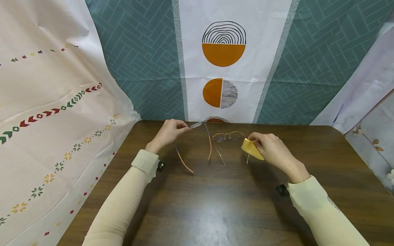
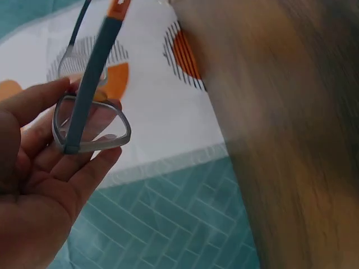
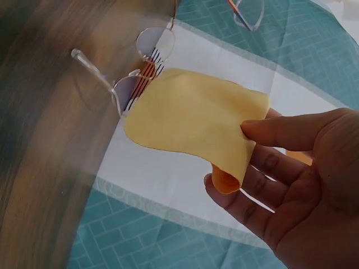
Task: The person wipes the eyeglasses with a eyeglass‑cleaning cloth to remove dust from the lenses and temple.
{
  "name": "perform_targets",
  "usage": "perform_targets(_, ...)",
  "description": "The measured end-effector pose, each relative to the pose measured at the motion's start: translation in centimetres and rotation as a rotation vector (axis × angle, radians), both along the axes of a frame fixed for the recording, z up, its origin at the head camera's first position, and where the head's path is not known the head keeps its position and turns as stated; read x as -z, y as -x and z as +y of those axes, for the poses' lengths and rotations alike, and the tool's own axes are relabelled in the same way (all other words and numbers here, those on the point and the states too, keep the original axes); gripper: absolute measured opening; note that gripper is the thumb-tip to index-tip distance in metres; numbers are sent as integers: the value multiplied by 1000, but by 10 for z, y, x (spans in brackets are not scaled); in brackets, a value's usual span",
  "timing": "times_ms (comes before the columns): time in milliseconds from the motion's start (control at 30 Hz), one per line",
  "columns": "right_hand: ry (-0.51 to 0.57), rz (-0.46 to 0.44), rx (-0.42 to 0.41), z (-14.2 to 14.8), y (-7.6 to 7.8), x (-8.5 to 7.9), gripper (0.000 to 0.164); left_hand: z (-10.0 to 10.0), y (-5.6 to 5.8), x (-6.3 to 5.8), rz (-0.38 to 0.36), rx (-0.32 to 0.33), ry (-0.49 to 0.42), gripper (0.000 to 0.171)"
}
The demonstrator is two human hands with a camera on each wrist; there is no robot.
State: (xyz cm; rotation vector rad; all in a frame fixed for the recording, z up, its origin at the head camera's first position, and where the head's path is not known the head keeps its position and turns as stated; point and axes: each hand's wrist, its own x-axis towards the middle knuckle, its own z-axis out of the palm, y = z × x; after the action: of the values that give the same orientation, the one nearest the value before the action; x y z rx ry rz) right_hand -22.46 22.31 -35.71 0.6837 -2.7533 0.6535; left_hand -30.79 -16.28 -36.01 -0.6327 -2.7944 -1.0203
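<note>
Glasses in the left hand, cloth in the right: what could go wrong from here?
1. In the left wrist view, fingers of the left hand show behind a lens of the held glasses, so they might smudge it.
2. In the head view, the yellow cloth in the right hand overlaps an open temple of the gold-rimmed glasses; a careless sweep could knock that pair.

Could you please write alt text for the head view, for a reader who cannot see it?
A person's left hand holds orange-tipped glasses over a brown table, while the right hand pinches a yellow cloth. A second, thin-framed pair rests on the table between the hands, before a patterned backdrop.
</note>
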Motion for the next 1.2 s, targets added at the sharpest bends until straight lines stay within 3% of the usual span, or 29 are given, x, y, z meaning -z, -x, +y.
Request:
perform_targets(467,72,-49,-6,7,8,1,22,-16,26,14,-85,57,129,20)
perform_targets(600,111,-92,-5,10,12,1,21,-15,31,19,-94,38,181,23)
perform_targets(833,190,-166,-12,14,18,4,20,-11,39,31,-50,-19,312,21)
perform_targets(1200,217,-198,-4,19,20,5,20,-12,50,42,24,-32,382,16)
